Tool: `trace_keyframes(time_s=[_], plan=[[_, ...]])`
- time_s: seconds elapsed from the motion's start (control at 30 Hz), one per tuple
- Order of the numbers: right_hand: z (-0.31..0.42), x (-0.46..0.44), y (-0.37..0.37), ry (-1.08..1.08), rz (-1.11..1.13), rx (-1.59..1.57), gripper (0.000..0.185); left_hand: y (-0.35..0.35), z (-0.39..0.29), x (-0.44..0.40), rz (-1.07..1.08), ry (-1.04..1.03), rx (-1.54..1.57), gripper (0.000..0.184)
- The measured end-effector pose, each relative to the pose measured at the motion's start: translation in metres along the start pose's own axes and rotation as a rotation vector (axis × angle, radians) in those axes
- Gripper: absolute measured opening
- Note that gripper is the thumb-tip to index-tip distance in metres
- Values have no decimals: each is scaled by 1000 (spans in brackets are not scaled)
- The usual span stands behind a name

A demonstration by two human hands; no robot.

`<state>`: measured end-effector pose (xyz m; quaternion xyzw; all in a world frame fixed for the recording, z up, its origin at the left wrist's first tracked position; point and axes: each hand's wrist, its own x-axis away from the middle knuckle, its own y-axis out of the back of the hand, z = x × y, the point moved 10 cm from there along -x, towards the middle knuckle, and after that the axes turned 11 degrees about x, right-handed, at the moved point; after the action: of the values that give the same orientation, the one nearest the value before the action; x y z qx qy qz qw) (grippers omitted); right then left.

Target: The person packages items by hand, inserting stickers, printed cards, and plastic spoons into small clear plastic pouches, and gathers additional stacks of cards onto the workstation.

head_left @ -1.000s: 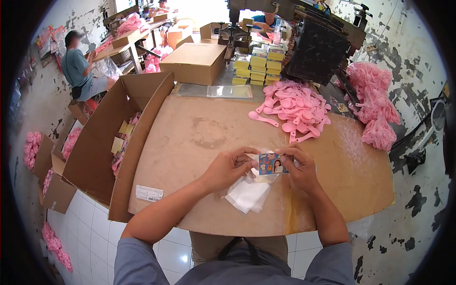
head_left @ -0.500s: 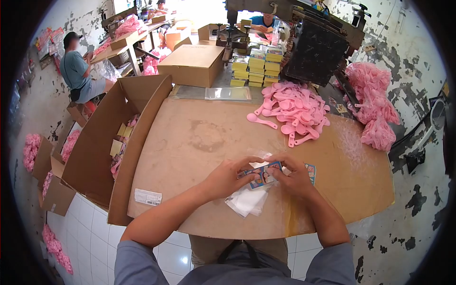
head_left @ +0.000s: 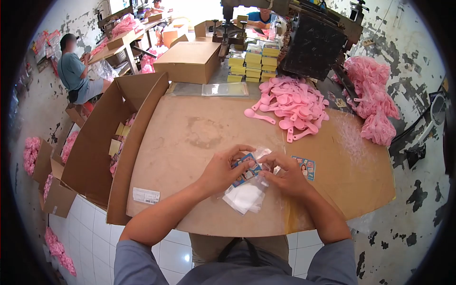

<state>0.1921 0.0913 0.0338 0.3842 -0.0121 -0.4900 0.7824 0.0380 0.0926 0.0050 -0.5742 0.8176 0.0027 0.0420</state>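
Observation:
A small blue printed card is pinched between the thumb and fingers of my left hand, tilted above the cardboard. My right hand is beside it with thumb and fingers close together on thin clear plastic. Several white and clear plastic bags lie just below both hands. Another blue card rests flat on the cardboard, right of my right hand. Farther back is a heap of pink spoons, with one spoon lying at its left side.
An open cardboard box stands left of the cardboard sheet. Behind are a closed box, stacked cards and a dark machine. Pink bundles hang at right. Other people sit at the left and back.
The held card has gone from both hands to my left hand and moved left. My right hand has shifted off it to the plastic, uncovering the card on the sheet. The view has shifted slightly.

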Motion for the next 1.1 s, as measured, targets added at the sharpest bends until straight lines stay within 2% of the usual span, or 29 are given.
trace_keyframes(time_s=[0.13, 0.23, 0.33, 0.43, 0.53, 0.6, 0.67, 0.77, 0.87, 1.1], plan=[[-13, 1, 8, -35, -106, -15, 27, -4, 4, 0, 54, 19, 59, 35], [-5, -1, 8, -14, -50, 42, 24, -3, 9, -1, 85, 28, -11, 35], [14, -3, 1, 116, 70, 64, 22, -8, 6, -1, 115, 22, -10, 34], [11, -3, 5, 83, 82, 49, 20, -11, 11, 0, 122, 2, -6, 32], [1, -3, 8, 2, 204, 34, 19, -9, 14, -1, 103, 53, 8, 31], [-37, -6, 43, -64, 53, 75, 19, -7, 10, 1, 76, 96, 20, 30], [-80, -9, 108, -265, -270, 279, 25, -3, 5, 0, 32, 63, 91, 29], [-101, -8, 141, -107, -456, 669, 32, 0, 3, 0, 3, 43, 135, 27], [-104, -5, 127, -107, -351, 801, 34, 3, 8, -4, 29, 37, 118, 26], [-109, 4, 134, -252, -248, 656, 23, 4, 12, -6, 3, 77, 188, 24]])
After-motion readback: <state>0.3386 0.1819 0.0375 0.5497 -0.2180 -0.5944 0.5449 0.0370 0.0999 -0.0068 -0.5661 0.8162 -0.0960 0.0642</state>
